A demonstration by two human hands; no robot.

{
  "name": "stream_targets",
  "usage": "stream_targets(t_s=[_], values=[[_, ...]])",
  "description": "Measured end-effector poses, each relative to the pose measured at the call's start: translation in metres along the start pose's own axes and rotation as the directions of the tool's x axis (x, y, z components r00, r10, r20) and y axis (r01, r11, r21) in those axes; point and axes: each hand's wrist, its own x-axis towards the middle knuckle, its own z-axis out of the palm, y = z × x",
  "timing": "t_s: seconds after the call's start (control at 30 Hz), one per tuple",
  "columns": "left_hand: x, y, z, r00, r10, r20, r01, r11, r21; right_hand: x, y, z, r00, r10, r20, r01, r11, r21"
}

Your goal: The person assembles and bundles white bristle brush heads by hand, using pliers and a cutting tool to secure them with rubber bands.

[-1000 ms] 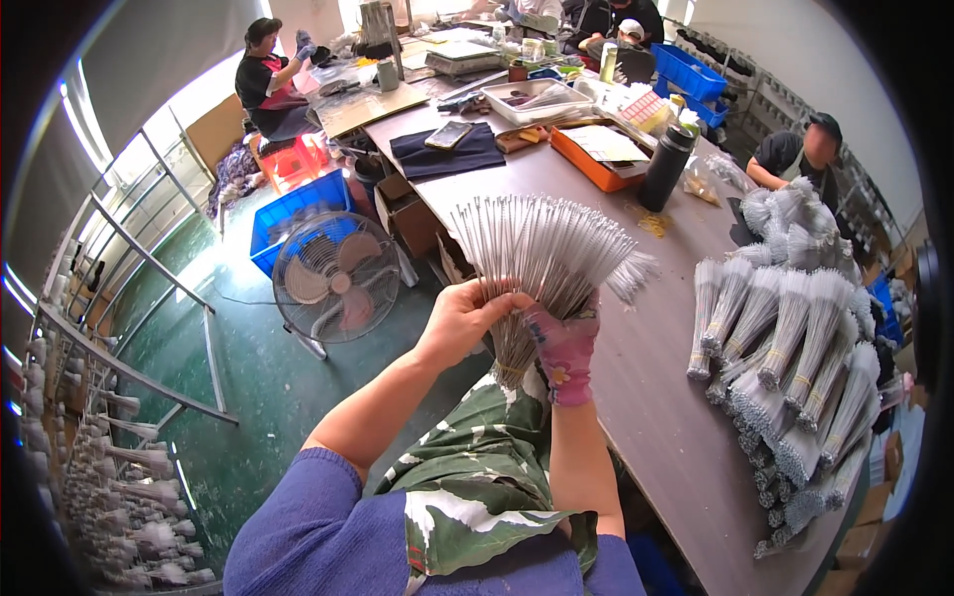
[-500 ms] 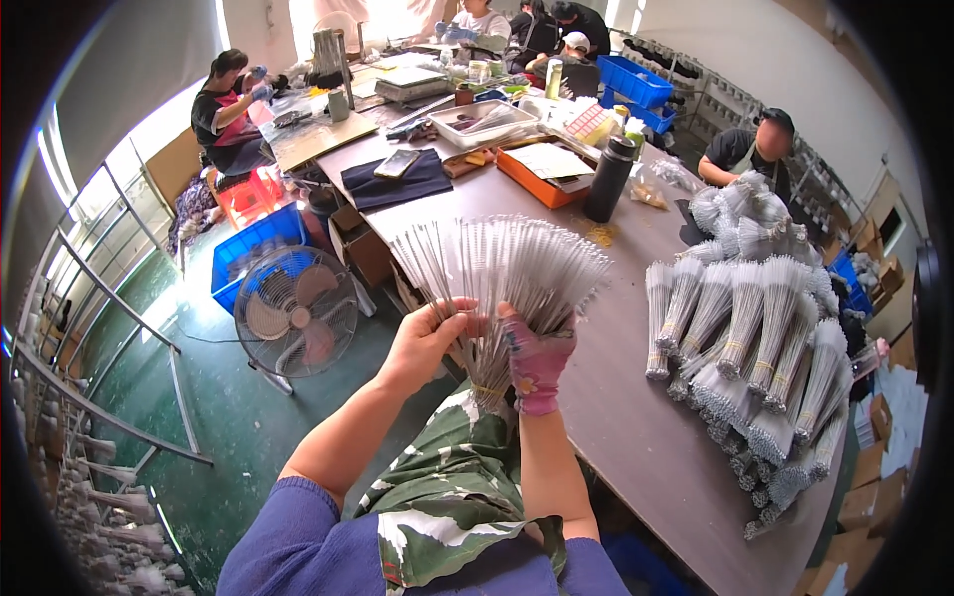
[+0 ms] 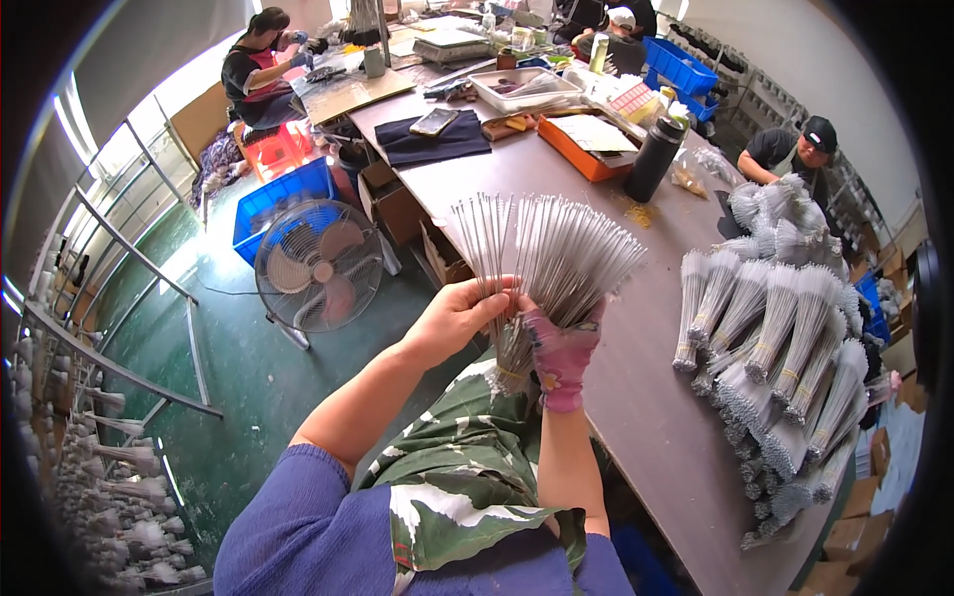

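A fanned bundle of thin wire brushes (image 3: 578, 248) with pale bristled tips stands upright before me, bound near its base by a yellowish band. My right hand (image 3: 564, 356), in a pink flowered glove with bare fingertips, is closed around the bundle's right side and lower stems. My bare left hand (image 3: 455, 316) pinches a few stems at the left, its fingertips meeting those of the right hand. A narrow gap parts these left brushes from the main fan. The bundle's base rests against the camouflage apron (image 3: 462, 437) on my lap.
Many tied brush bundles (image 3: 785, 328) are heaped on the table (image 3: 646, 328) at right. Behind are a black bottle (image 3: 656, 159), an orange tray (image 3: 586, 149) and a phone (image 3: 434, 121) on dark cloth. A fan (image 3: 323, 270) stands left. Co-workers sit at far left and right.
The whole view has shifted, so the surroundings sit further right and higher. The brushes at my left hand have drawn into a narrower group, apart from the main fan.
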Motion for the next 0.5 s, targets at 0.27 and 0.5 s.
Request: stream_targets(t_s=[0.27, 0.5], values=[[-0.007, 0.013, -0.007, 0.995, -0.012, 0.104, 0.021, 0.996, -0.084, 0.005, -0.002, 0.001, 0.987, -0.162, 0.001, 0.162, 0.987, -0.011], [-0.011, 0.010, -0.016, 0.994, -0.056, 0.097, 0.070, 0.987, -0.147, 0.004, -0.002, 0.003, 0.986, -0.169, -0.008, 0.168, 0.984, -0.063]])
